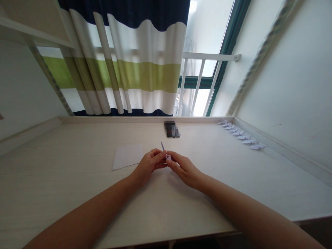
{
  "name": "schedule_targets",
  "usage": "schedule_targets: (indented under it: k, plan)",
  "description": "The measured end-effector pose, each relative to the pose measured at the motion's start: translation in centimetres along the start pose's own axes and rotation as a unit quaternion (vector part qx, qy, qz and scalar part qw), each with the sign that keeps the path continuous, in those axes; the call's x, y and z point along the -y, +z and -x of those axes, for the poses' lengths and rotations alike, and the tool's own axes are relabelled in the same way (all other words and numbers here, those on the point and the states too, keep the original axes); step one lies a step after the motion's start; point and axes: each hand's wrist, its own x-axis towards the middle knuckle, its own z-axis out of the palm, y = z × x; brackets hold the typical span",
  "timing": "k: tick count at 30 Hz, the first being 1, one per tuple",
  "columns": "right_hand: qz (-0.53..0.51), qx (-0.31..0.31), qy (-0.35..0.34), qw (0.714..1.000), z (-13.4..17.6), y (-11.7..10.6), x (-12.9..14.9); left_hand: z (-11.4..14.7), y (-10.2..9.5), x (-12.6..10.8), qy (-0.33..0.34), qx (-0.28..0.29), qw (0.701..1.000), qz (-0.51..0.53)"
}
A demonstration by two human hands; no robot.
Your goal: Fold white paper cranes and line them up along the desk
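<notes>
Between my two hands, above the middle of the desk, is a small folded piece of white paper [168, 157] with a thin pointed end sticking up and away from me. My left hand [151, 159] pinches it from the left, with a ring on one finger. From the right, my right hand [182, 166] grips the same folded paper with thumb and fingers. The fingers partly cover its shape. A stack of white paper sheets [127, 155] lies flat just left of my left hand.
A dark phone [172, 130], blurred out, lies beyond my hands. Several folded white paper cranes [243, 137] stand in a row along the right wall. The pale desk [64, 180] ends at a low back ledge, below a striped curtain [124, 76] and a white railing [199, 57].
</notes>
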Motion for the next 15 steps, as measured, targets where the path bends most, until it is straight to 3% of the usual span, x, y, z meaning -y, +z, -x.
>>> schedule_targets:
  k: [8, 15]
  plan:
    - [-0.028, 0.003, 0.046, 0.999, -0.1, 0.1, -0.71, -0.11, -0.07, 0.04, 0.006, -0.001, 1.0, 0.007]
    - [-0.041, -0.004, 0.048, 0.998, -0.06, 0.1, -0.57, -0.12, -0.1, 0.01, 0.009, 0.0, 1.0, 0.003]
